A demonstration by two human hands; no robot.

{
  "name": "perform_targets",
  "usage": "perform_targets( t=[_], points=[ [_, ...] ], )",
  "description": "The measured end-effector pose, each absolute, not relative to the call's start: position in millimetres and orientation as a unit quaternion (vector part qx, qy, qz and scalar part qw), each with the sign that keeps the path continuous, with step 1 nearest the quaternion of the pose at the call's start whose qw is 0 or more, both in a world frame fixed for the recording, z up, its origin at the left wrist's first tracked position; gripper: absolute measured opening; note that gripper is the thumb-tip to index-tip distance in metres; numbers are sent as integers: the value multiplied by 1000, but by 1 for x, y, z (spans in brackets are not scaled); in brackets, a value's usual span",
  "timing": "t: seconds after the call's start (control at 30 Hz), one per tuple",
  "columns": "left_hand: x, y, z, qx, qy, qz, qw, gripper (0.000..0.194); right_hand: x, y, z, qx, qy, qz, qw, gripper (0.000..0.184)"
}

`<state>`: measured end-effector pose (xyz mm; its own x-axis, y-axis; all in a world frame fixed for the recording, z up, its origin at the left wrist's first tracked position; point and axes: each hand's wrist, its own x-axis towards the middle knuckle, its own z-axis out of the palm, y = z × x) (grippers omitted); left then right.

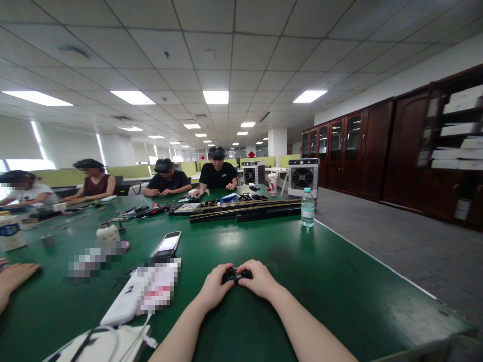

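Note:
A small black part (237, 275) with a lighter patch in its middle is held just above or on the green table (241, 327). My left hand (215, 287) is closed on its left end, thumb towards me and fingers behind. From the other side, my right hand (260, 279) pinches the right end in the same way. The fingers cover both ends, and the part is too small to name. To the left of my hands lie a white power bank (123, 300) marked "2" and a phone (169, 244) with a lit screen.
A water bottle (308, 207) stands near the right table edge. Long black strips (245, 210) and tools (151, 211) lie across the far side. A white jar (107, 232) is at left, near another person's hand (18, 276). Several people sit around the table.

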<state>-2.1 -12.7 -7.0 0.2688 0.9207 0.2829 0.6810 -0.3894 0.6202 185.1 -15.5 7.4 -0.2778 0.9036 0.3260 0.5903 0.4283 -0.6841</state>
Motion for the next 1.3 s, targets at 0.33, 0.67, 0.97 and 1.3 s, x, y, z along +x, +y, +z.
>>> perform_targets(
  t=[0.33, 0.67, 0.97, 1.3],
  points=[
    [-2, -11, -9, 771, 516, 318, 194, 42, 192, -7, 1, -469, -744, 299, 371, 40],
    [-4, -9, -14, 762, 506, 343, 216, 43, 192, -8, 5, -475, -744, 300, 362, 37],
    [-3, -10, -12, 747, 510, 357, 234, 40, 191, -10, 9, -463, -744, 294, 382, 29],
    [-3, -10, -10, 742, 509, 364, 241, 38, 191, -8, 6, -462, -731, 311, 394, 28]
  ],
)
